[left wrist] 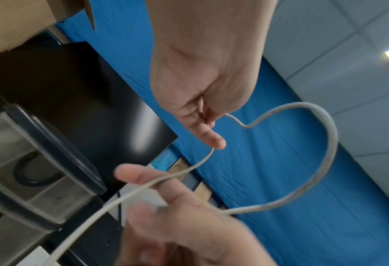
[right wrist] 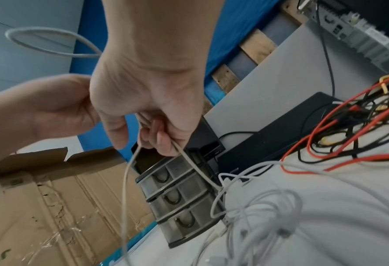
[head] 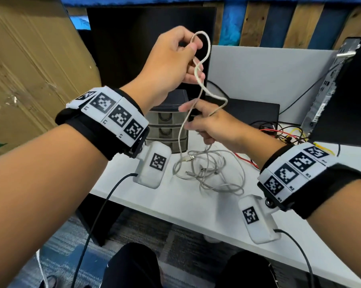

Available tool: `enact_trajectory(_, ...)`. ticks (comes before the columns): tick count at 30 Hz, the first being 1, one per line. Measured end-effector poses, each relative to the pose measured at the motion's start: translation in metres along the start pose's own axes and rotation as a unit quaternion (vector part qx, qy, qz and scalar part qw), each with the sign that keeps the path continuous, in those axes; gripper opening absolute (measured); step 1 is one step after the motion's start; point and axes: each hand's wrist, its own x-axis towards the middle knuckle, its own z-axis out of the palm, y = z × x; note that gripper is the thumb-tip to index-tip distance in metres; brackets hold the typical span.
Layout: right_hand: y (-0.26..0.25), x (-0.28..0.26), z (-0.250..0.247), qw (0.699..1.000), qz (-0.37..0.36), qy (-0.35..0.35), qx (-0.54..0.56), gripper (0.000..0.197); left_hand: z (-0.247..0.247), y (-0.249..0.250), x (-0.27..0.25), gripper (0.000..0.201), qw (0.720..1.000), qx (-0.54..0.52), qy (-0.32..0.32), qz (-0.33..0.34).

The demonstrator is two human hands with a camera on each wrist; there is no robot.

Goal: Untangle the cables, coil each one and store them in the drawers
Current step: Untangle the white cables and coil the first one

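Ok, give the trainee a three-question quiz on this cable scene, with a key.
1. True or false: all three drawers are shut.
2. Which hand holds the white cable higher? A) left hand B) right hand C) both level
3. Fill in: the rest of the white cables lie in a tangled pile on the ____.

Key:
1. True; no drawer front sticks out, in either the head or the right wrist view.
2. A; the left hand pinches a loop up high, and the right hand grips the cable lower down.
3. Desk; it is white, and the pile lies in front of the drawers.
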Motion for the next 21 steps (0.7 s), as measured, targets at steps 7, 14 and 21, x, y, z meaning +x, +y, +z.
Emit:
enact_trajectory(7, 0.005, 0.008, 0.017, 1.000, 0.013, 0.003, -0.002, 0.033, 0.005, 0.018, 0.010, 0.021, 0.993, -0.082, 0.026, 0.079)
enact_trajectory(14, -0.004, 0.006, 0.012, 0.999, 0.018, -0.027, 0.014, 0.037, -0.008, 0.020, 0.033, 0.015, 0.981, -0.145, 0.100, 0.085)
enact_trajectory(21, -0.017, 0.008, -0.024, 0.961, -0.036, 0.139, 0.235, 0.033, -0.027, 0.000, 0.035, 0.017, 0.969, -0.152, 0.158, 0.111)
